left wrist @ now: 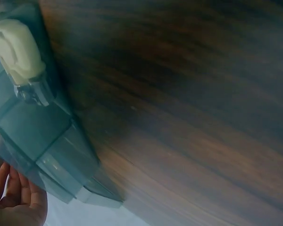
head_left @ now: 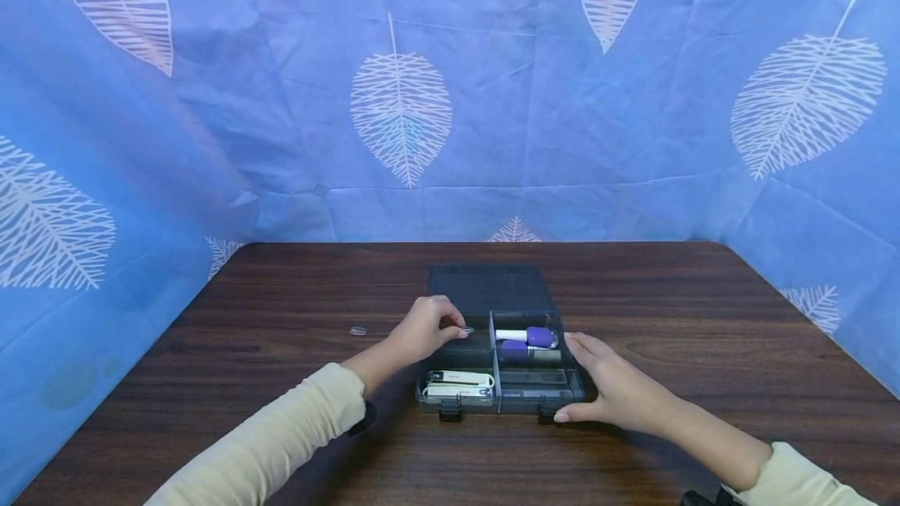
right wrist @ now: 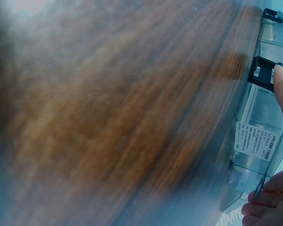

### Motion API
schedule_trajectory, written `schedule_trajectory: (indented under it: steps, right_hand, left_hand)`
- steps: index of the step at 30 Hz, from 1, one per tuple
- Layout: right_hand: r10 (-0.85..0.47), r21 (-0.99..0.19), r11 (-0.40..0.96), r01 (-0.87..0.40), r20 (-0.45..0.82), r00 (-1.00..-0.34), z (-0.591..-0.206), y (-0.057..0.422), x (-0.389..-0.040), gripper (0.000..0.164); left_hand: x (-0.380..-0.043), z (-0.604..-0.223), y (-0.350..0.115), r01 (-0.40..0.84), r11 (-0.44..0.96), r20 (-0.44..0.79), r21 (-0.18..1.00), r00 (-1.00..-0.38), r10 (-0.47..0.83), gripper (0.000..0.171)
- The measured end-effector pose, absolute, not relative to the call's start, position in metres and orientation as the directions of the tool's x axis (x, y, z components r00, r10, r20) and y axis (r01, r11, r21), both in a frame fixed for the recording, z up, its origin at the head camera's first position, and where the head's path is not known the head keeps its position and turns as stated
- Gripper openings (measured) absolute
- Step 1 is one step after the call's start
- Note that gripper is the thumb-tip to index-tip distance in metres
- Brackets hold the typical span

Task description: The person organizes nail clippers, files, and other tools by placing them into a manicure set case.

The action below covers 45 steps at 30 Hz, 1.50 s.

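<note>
An open dark see-through storage box (head_left: 499, 406) with dividers sits on the table, its lid (head_left: 485, 289) folded back. My left hand (head_left: 429, 328) is over the back left compartment, thumb and fingertips pinching a small clear false nail (head_left: 467, 329). My right hand (head_left: 615, 385) holds the box's right front corner, fingers along the side and thumb by a black latch (right wrist: 263, 73). A second clear false nail (head_left: 358, 331) lies on the table left of the box. White nail clippers (head_left: 459, 379) lie in the front left compartment.
Two purple-and-white bottles (head_left: 540, 336) lie in the back right compartment. A flat dark piece (head_left: 533, 378) is in the front right one. A printed label (right wrist: 256, 140) is on the box's front. Behind the brown wooden table (head_left: 316, 279) hangs a blue leaf-patterned cloth (head_left: 492, 131).
</note>
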State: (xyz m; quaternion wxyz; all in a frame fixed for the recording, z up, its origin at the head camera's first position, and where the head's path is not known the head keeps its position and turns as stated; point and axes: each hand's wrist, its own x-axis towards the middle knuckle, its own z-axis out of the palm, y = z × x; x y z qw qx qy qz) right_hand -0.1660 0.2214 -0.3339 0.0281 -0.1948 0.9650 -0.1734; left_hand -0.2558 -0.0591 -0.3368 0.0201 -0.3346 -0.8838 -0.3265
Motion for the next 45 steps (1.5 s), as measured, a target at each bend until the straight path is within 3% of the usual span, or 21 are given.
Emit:
schedule_trajectory:
  steps: [19, 45]
  right_hand:
    - [-0.383, -0.355, 0.864, -0.358, 0.000, -0.924, -0.333, 0.221, -0.166, 0.111]
    - [-0.377, -0.347, 0.869, -0.353, -0.001, -0.926, -0.332, 0.219, -0.166, 0.112]
  left_hand:
    - [-0.266, -0.337, -0.037, 0.608, 0.665, 0.054, 0.435, -0.754, 0.654, 0.009]
    - [-0.267, -0.334, -0.032, 0.613, 0.711, 0.013, 0.343, -0.760, 0.649, 0.004]
